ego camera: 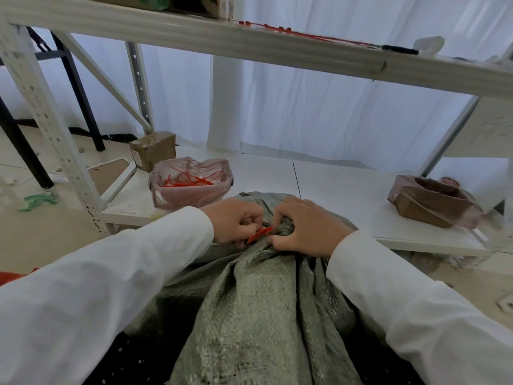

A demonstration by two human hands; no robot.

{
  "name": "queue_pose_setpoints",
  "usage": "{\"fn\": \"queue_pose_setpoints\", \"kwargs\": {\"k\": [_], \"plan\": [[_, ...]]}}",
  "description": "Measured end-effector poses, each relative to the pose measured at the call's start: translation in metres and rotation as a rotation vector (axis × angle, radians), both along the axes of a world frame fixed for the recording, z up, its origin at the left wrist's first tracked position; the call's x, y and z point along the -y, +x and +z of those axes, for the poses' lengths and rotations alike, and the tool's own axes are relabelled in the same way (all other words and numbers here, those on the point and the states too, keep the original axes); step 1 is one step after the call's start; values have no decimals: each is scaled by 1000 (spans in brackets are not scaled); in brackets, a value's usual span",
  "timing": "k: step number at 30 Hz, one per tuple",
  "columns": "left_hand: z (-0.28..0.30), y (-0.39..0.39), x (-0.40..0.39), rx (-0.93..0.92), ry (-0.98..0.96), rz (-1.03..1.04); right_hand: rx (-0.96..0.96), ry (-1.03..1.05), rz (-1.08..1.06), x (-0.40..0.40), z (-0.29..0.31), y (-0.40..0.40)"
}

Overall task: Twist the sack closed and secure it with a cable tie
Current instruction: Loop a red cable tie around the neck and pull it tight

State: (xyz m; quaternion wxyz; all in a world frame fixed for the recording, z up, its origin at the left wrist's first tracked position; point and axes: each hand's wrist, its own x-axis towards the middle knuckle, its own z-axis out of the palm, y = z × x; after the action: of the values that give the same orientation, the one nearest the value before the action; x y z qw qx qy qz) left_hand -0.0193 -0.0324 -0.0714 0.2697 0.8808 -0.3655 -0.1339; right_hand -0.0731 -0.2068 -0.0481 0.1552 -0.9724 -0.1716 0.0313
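Observation:
A grey-green woven sack [258, 307] stands in front of me, its top gathered into a bunched neck. A red cable tie [258, 234] lies across that neck between my hands. My left hand [234, 222] pinches the tie's flat red end with curled fingers. My right hand [308, 227] grips the bunched sack neck right beside the tie, fingers curled into the cloth. Most of the tie's strap is hidden by the fabric and my fingers.
A pink-lined bin [190, 183] with several red cable ties sits on the low white shelf [347, 195]. A taped cardboard box [153, 149] stands behind it, a crumpled box in pink plastic [433, 201] at right. More red ties [305, 34] lie on the upper shelf.

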Motion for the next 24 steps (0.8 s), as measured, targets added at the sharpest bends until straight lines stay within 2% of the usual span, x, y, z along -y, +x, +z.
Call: {"fn": "queue_pose_setpoints", "kwargs": {"k": [8,12,17,21,24], "plan": [[1,4,-2,-46,-9,-4,21,100,36,2,-6,-1],[1,9,-5,-106,-25,15,183,-38,131,-1,-14,-3],[-1,14,-6,-150,-49,26,214,-163,170,-4,-13,0],[-3,14,-4,-179,-61,17,267,-129,190,-14,-13,3],[-1,14,-4,-129,-53,7,229,-76,169,-17,-12,8]]}}
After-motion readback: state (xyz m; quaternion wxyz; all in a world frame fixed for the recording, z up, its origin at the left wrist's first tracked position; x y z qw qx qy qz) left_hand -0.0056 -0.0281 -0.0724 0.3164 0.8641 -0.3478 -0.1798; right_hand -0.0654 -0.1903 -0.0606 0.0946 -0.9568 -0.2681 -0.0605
